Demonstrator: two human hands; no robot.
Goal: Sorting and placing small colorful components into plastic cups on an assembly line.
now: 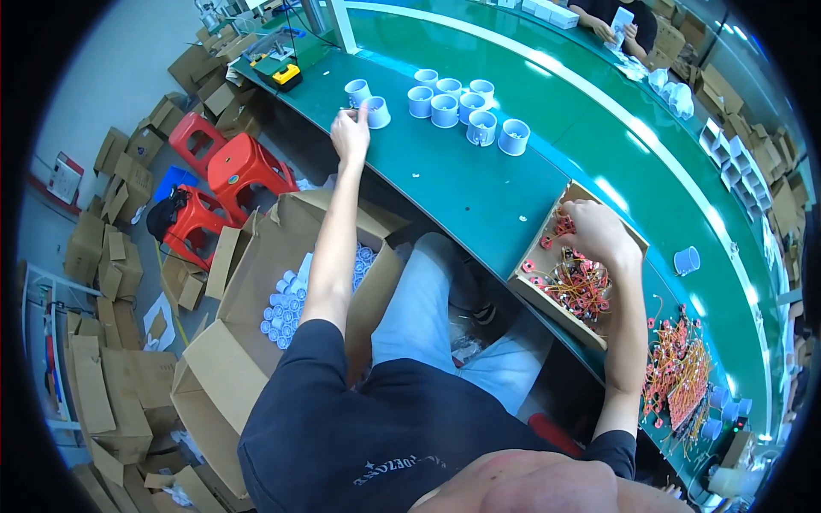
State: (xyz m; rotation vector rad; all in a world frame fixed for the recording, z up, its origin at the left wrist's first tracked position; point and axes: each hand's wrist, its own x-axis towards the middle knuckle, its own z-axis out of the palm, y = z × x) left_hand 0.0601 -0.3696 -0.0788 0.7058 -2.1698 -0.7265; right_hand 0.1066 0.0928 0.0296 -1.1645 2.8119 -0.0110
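left hand (349, 134): stretched far out over the green tabletop (479, 192), fingers pinched together on the rim of a white plastic cup (376, 112)
held cup: stands on the tabletop, at the far left end of the cup cluster, just beside a second lone cup (357, 91)
cup cluster (466, 109): seven or so white cups, grouped to the right of the held cup, some upright, two tipped toward the person
right hand (599, 232): down inside the shallow cardboard tray (537, 256), fingers curled together into the wired parts; cannot tell exactly what piece it grips
wired parts (577, 278): red rings with orange leads, tangled heap in the tray, under and below the right hand
tray: on the near edge of the tabletop, right of the cup cluster and nearer the person
loose wired pile (680, 363): more red and orange parts on the tabletop, right of the tray
single blue-white cup (687, 260): alone on the tabletop, just right of the tray
open carton (256, 282): on the floor left of the person's knees, below the tabletop edge, holding small white caps (286, 308)
red stools (231, 167): on the floor left of the carton, among flat cardboard scraps
other person's hands (617, 32): at the far side of the tabletop, well apart from the cups
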